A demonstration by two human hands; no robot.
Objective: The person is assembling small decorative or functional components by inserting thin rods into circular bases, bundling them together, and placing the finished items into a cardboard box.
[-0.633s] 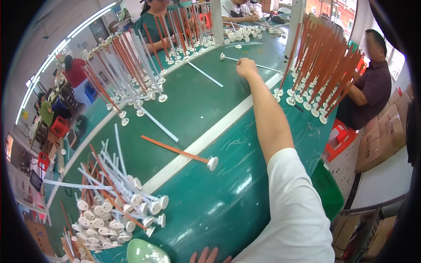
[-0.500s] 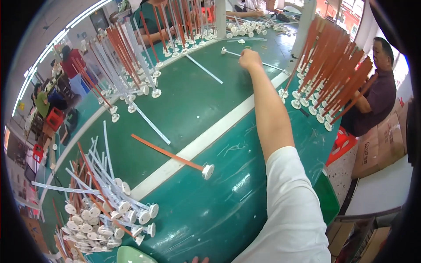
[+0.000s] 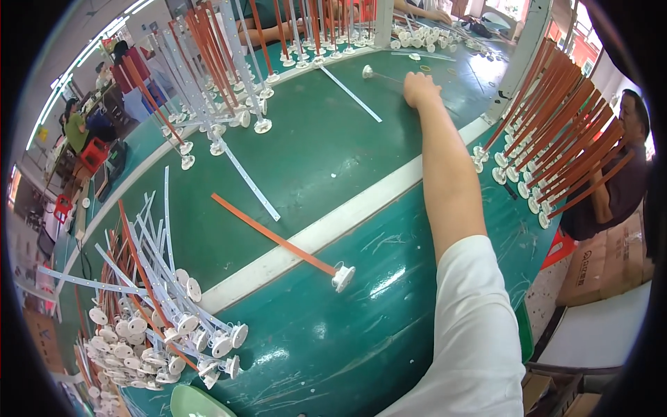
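Note:
My right hand (image 3: pixel 422 89) reaches far across the green table. Its fingers are closed around a thin light strip, blurred by motion, whose white round base (image 3: pixel 367 71) sticks out to the left of the hand. Much of that strip is hidden by the fingers. Nearer to me, an orange strip (image 3: pixel 274 238) with a white round base (image 3: pixel 343 276) lies across the white table divider. Two pale strips with small dots, one (image 3: pixel 352 94) near the hand and another (image 3: pixel 249 182) further left, lie flat. My left hand does not show.
Orange strips on white bases (image 3: pixel 556 146) stand in rows at the right, beside a seated person. More orange and pale strips (image 3: pixel 208 69) stand at the back left. A loose pile of them (image 3: pixel 139 347) fills the near left, beside a pale green tray (image 3: pixel 198 403).
The view has shifted, so the table's things sit differently in it. My right hand stays at the far side; the strip in it is now blurred. The fingertips at the lower edge have gone.

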